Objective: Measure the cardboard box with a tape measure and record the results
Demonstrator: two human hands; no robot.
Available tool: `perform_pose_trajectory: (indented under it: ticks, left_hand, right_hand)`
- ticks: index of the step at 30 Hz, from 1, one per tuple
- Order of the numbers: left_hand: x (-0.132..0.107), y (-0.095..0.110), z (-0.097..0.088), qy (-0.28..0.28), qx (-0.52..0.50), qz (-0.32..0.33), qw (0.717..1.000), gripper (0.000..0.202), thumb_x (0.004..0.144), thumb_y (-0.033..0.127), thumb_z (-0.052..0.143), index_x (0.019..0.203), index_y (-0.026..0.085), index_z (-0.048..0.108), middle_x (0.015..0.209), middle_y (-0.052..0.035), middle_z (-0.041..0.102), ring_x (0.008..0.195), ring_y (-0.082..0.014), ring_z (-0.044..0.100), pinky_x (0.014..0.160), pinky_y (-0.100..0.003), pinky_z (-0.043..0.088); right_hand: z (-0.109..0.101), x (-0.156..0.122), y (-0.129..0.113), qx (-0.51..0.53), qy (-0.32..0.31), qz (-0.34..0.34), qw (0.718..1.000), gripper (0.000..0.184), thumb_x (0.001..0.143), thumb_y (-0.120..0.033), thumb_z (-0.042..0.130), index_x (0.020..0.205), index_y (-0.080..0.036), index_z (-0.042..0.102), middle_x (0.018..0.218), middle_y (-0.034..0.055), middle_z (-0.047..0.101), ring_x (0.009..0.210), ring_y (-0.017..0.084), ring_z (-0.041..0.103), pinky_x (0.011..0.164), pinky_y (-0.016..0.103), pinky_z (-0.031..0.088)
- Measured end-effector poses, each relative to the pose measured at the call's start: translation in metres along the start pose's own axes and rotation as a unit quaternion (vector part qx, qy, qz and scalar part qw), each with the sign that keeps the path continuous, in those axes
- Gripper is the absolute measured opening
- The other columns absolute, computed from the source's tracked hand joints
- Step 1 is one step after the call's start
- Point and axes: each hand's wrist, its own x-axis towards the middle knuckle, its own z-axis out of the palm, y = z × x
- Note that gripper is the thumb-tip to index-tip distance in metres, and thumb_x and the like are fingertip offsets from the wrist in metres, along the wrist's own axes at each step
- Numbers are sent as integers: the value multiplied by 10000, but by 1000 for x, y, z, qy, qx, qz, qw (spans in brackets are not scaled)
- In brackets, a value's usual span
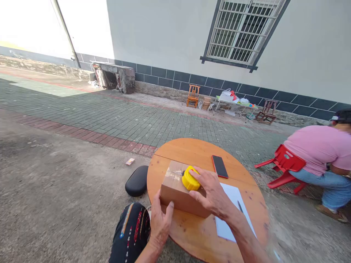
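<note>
One knee [131, 228] in black trousers with bright marks pokes up at the bottom, next to a round wooden bench [186, 148]. A brown cardboard box [184, 200] lies on the near part of the bench. The left hand [161, 221] holds the box at its left end. The thumb is on the near side, and the other fingers go round the corner.

On top of the box sits a yellow tape measure [190, 179]. The right hand [210, 190] reaches over it from the right. One finger touches the yellow top, and the thumb is down by the near edge of the box. I cannot tell if these fingers pinch it.

Right of the box is a white sheet of paper [231, 191], partly under the right arm, with a dark pen [240, 206] on it. A phone [220, 166] with a red edge lies behind the paper. Left of the bench is a round black seat [137, 180]. Far right, a person in a pink shirt [315, 146] bends forward on a red chair [292, 160].
</note>
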Motion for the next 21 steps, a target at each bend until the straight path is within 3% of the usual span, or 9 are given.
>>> perform_pose_trajectory:
  ticks: [3,7,10,12,14,17,21]
  left_hand:
    - [-1,-1,0,-3,7,10,1000,503,900,427,562,1334,184,496,1323,-135,590,1265,-303,533,1103,-491,392]
    - [-1,-1,-1,-7,-4,17,1000,506,904,427,563,1343,185,490,1321,-131,589,1257,-298,538,1096,-478,400]
    - [1,1,-1,-6,-19,3,1000,515,891,439,576,1333,186,500,1323,-131,595,1260,-303,542,1099,-477,401]
    - [1,1,-1,-9,-31,-7,999,526,888,440,581,1339,185,494,1339,-133,589,1282,-302,529,1116,-475,387]
    - [2,2,0,-12,-41,-16,999,549,892,440,577,1363,179,470,1368,-139,572,1311,-299,508,1140,-476,364]
    - [1,2,1,-9,-45,-25,999,578,891,451,575,1381,172,450,1384,-146,559,1322,-303,500,1147,-472,361]
    - [4,6,1,-11,-28,-43,999,612,872,506,582,1373,175,467,1358,-143,576,1303,-310,518,1125,-464,386]
  right_hand:
    - [0,-5,0,6,10,11,1000,519,955,-353,568,1468,-366,491,1526,43,501,1347,297,502,1115,502,392]
    - [-1,-10,-2,26,4,35,999,554,941,-346,572,1486,-345,469,1561,51,453,1383,306,467,1130,521,379]
    - [-1,-25,1,48,66,68,994,604,907,-418,625,1483,-327,468,1578,72,422,1427,332,407,1154,559,333]
    - [3,-42,5,73,168,120,976,561,895,-462,633,1422,-297,531,1565,90,432,1431,340,398,1153,566,328]
    - [12,-62,8,121,252,199,939,504,897,-495,615,1342,-259,583,1506,113,492,1376,336,465,1111,549,390]
    - [30,-84,7,232,247,299,892,558,888,-542,613,1351,-236,557,1402,121,586,1250,311,576,1017,484,491]
    - [50,-85,3,305,239,322,864,705,880,-537,629,1479,-229,420,1485,116,521,1282,279,561,999,403,516]
